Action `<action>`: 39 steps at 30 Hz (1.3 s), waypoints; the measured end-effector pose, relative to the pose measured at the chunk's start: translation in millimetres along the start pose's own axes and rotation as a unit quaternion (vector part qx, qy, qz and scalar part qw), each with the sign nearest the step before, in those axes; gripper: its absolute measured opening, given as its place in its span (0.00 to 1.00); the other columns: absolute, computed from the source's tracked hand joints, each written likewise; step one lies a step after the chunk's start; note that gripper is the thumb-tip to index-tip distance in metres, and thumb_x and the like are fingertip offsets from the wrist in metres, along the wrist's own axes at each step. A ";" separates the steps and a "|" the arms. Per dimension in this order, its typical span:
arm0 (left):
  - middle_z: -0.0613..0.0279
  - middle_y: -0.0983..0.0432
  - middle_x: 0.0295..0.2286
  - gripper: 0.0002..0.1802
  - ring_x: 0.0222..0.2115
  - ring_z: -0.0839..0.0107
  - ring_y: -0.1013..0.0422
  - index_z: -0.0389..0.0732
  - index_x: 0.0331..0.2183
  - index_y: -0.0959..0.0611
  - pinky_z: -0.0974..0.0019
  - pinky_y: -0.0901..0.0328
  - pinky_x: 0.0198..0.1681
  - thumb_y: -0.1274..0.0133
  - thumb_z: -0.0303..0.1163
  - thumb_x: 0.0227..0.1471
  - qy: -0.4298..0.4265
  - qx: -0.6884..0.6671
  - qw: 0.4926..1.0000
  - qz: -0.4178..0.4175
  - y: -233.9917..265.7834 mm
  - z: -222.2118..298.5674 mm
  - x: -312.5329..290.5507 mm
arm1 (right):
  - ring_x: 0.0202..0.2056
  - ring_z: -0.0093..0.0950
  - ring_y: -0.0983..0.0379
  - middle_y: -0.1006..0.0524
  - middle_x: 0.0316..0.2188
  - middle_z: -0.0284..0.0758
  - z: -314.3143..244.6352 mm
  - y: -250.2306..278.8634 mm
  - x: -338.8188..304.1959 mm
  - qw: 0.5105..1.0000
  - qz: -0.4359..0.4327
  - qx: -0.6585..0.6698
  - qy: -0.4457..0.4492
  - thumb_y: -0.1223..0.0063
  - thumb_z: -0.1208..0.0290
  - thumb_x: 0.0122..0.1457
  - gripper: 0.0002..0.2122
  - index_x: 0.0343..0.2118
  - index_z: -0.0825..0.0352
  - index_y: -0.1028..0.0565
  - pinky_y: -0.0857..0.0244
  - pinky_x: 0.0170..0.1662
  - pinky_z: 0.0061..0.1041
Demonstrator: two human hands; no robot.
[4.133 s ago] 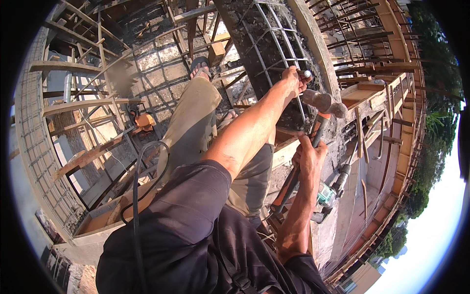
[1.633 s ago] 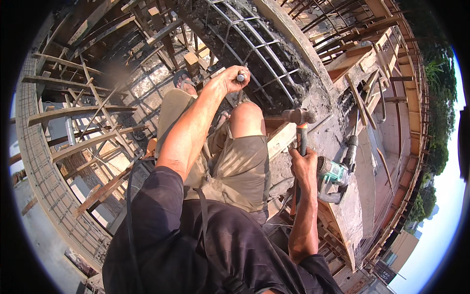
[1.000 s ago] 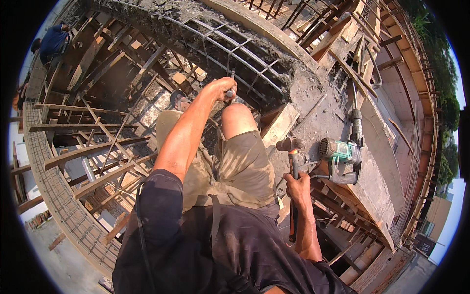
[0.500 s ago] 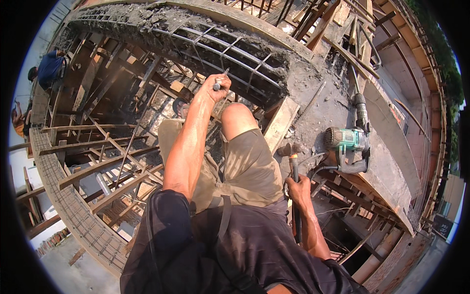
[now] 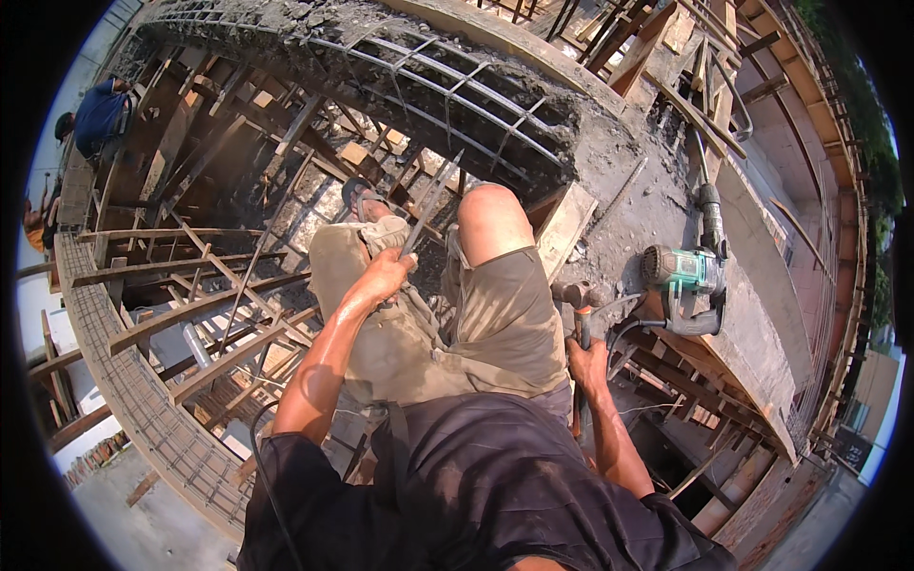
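Observation:
My left hand [image 5: 385,274] is closed around a long pointed steel chisel [image 5: 434,202] above my left thigh. Its tip slants up and away, in front of the opening beneath the broken beam. My right hand [image 5: 588,364] grips a hammer [image 5: 585,325] by its dark handle beside my right thigh, head upward. Beyond my knees, the beam shows a cage of bare steel bars [image 5: 457,90] amid chipped concrete. A green and grey demolition hammer [image 5: 684,269] lies on the concrete ledge to my right, its bit pointing away from me.
Timber props [image 5: 209,257] and open drops surround me on the left and below. A curved band of steel mesh [image 5: 143,409] runs along the left. Loose boards [image 5: 700,119] lie at the far right. Farther left, a person in blue [image 5: 100,119] and another person [image 5: 38,228] are visible.
My left hand has drawn back toward my left thigh with the chisel, whose tip has left the rebar cage. My right hand still holds the hammer, slightly farther right in view.

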State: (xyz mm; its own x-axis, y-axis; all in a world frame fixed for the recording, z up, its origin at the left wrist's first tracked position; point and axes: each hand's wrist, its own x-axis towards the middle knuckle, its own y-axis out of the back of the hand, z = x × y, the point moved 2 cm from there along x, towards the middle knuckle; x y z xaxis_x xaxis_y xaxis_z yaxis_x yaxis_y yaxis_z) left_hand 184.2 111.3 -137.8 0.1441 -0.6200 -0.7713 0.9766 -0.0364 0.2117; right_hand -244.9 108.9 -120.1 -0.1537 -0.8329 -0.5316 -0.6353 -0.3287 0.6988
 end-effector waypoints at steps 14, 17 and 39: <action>0.39 0.24 0.46 0.28 0.47 0.48 0.26 0.30 0.47 0.23 0.51 0.32 0.50 0.50 0.47 0.58 -0.003 0.198 0.967 0.158 -59.3 -5.2 137.3 | 0.31 0.29 0.27 0.21 0.27 0.43 -11.8 -11.1 -8.8 0.998 -0.001 0.047 -0.043 0.34 0.54 0.48 0.24 0.30 0.76 0.24 0.34 0.37 0.34; 0.39 0.24 0.46 0.26 0.49 0.47 0.28 0.32 0.50 0.24 0.50 0.32 0.51 0.51 0.42 0.58 0.039 0.265 0.958 0.099 -62.6 -16.2 122.5 | 0.33 0.31 0.27 0.22 0.28 0.45 0.5 -10.2 -4.7 0.997 0.014 0.043 -0.067 0.33 0.52 0.47 0.27 0.34 0.79 0.25 0.34 0.39 0.35; 0.34 0.22 0.27 0.22 0.23 0.45 0.23 0.25 0.34 0.19 0.48 0.30 0.27 0.52 0.39 0.59 0.045 0.125 0.986 0.096 -57.5 -39.4 96.0 | 0.25 0.25 0.28 0.20 0.24 0.38 45.5 -28.8 23.3 0.977 -0.001 0.209 -0.033 0.39 0.64 0.54 0.15 0.29 0.75 0.22 0.34 0.31 0.32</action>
State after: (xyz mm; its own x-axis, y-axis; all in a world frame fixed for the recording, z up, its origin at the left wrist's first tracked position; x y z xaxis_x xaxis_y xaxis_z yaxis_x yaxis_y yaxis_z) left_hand 148.2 84.8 -247.7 0.3473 -0.5622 -0.7506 0.8618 -0.1242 0.4918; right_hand -264.6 119.2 -174.4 -0.1909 -0.7975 -0.5723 -0.8872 -0.1093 0.4483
